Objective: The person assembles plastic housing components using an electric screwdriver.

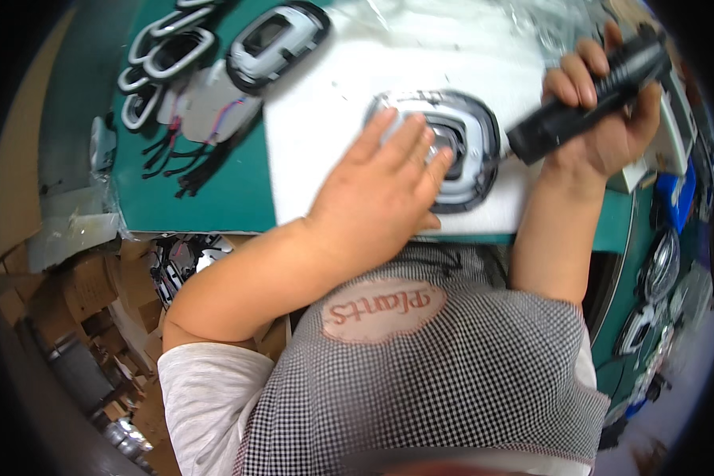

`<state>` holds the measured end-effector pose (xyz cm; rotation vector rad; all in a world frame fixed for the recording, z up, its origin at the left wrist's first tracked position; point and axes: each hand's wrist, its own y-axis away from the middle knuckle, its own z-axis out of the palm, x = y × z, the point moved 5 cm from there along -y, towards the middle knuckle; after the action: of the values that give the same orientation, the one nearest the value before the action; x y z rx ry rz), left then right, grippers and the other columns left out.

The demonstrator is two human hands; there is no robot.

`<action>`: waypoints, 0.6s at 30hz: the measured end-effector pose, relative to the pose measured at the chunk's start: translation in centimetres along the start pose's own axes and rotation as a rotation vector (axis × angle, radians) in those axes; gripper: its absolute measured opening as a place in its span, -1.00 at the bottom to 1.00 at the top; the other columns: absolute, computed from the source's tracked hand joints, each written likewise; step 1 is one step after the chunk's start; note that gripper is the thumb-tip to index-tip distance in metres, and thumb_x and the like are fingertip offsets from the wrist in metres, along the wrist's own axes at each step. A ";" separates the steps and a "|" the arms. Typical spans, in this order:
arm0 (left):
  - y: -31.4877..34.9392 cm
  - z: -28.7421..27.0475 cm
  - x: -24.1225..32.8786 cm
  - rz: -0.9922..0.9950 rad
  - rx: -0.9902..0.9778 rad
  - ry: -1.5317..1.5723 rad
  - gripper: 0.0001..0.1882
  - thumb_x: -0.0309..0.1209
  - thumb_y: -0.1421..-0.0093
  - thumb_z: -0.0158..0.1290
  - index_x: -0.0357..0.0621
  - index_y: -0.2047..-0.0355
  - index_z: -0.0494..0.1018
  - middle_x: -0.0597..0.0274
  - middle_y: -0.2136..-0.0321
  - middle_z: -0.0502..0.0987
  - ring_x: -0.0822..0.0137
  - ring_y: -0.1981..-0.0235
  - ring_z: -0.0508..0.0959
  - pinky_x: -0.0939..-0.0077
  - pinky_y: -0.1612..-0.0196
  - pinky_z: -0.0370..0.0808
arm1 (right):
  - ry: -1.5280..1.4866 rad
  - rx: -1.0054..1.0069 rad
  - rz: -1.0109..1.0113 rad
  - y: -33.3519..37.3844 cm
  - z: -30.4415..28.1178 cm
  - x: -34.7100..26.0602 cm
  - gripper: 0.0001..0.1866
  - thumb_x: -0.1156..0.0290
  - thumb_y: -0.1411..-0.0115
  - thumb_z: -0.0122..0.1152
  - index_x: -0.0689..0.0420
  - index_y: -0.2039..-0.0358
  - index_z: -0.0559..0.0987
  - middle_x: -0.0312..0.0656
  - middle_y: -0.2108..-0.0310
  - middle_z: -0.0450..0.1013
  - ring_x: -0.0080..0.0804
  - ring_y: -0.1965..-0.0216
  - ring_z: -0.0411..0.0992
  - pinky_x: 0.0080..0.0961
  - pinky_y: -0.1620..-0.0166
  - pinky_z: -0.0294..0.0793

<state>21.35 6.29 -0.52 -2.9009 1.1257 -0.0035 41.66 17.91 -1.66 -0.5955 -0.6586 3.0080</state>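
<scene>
From my remote seat I see a green worktable (230, 194) reaching well left of the right hand's grip (623, 139). Farther left of the grip, a tall tan cardboard panel (16, 135) lines the table's end. Lower left, well apart from the grip, I make out piled cardboard boxes (95, 289) in dimmer light. Just below and right of the grip, another green surface (642, 246) curves away; past it I see a pale violet-grey area (670, 412), wall or floor, I cannot tell.
</scene>
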 end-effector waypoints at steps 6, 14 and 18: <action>1.0 0.2 -0.5 -0.036 0.149 0.166 -0.20 -0.04 0.12 0.35 -0.06 -0.15 0.45 0.11 -0.13 0.47 0.11 -0.28 0.34 0.00 -0.38 0.10 | 0.049 0.021 0.002 0.7 0.8 0.0 -0.25 0.08 -0.25 0.22 0.27 -0.29 0.24 -0.20 0.28 0.25 -0.49 0.43 0.28 -0.51 0.32 0.35; -2.3 -7.3 -15.5 -0.271 0.643 0.063 -0.68 -0.34 -0.08 0.29 -0.06 0.12 0.63 0.13 0.18 0.65 0.06 0.09 0.58 0.23 -0.01 0.49 | 0.021 -0.005 -0.005 0.6 1.0 0.0 -0.26 0.10 -0.30 0.17 0.24 -0.33 0.18 -0.16 0.27 0.24 -0.44 0.44 0.30 -0.45 0.33 0.37; -6.4 -5.1 -26.5 -0.548 0.505 -0.077 -0.67 -0.16 -0.20 0.19 0.06 0.06 0.63 0.12 0.16 0.64 0.04 0.09 0.59 0.21 0.03 0.52 | 0.023 -0.011 0.013 0.4 1.2 0.4 -0.24 0.08 -0.32 0.14 0.21 -0.37 0.12 -0.15 0.25 0.24 -0.43 0.44 0.31 -0.42 0.33 0.39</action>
<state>6.00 28.73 5.02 -2.6062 0.2347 -0.1606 40.89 17.13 -0.92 -0.6364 -0.6727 3.0066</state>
